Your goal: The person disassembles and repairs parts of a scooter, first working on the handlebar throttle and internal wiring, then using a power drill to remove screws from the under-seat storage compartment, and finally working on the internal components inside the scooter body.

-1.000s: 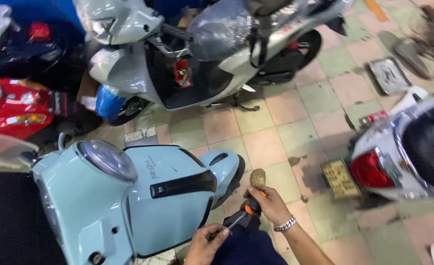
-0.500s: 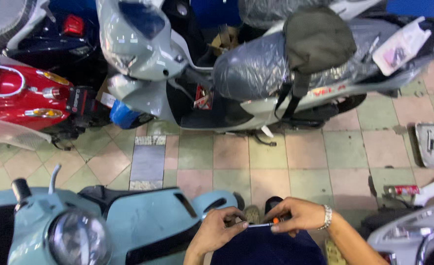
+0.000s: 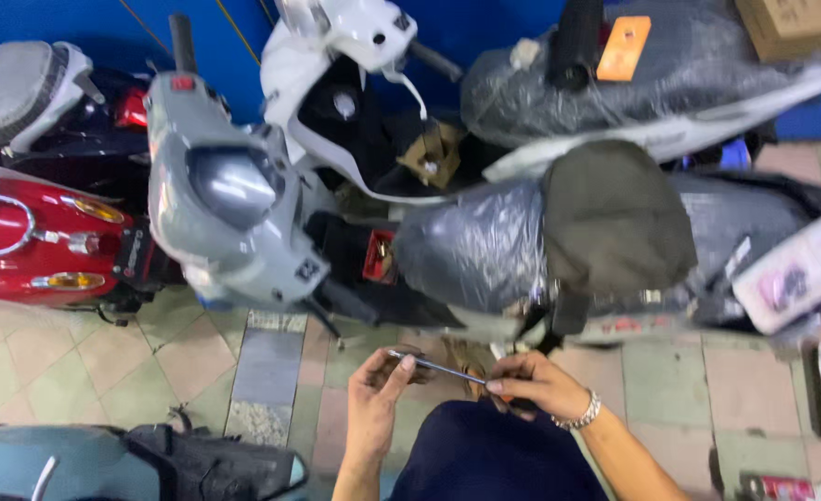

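A screwdriver (image 3: pixel 438 368) with a thin metal shaft and an orange-and-black handle lies across both hands, low in the middle of the view. My left hand (image 3: pixel 376 399) pinches the tip end of the shaft. My right hand (image 3: pixel 533 384), with a metal bracelet on the wrist, is closed around the handle end. Both hands hover over the tiled floor just above my dark blue lap (image 3: pixel 484 459). A grey scooter (image 3: pixel 234 213) with a plastic-wrapped seat stands just beyond the hands.
A light blue scooter (image 3: pixel 104 464) sits at the bottom left. A red scooter (image 3: pixel 39 241) is on the left and a white scooter (image 3: pixel 355 83) stands behind the grey one. A dark green bag (image 3: pixel 614 223) rests on the wrapped seat. Blue wall at the back.
The view has swung upward, away from the light blue scooter toward the parked scooters. Both hands stay on the screwdriver, now held nearly level with the left fingers at its tip.
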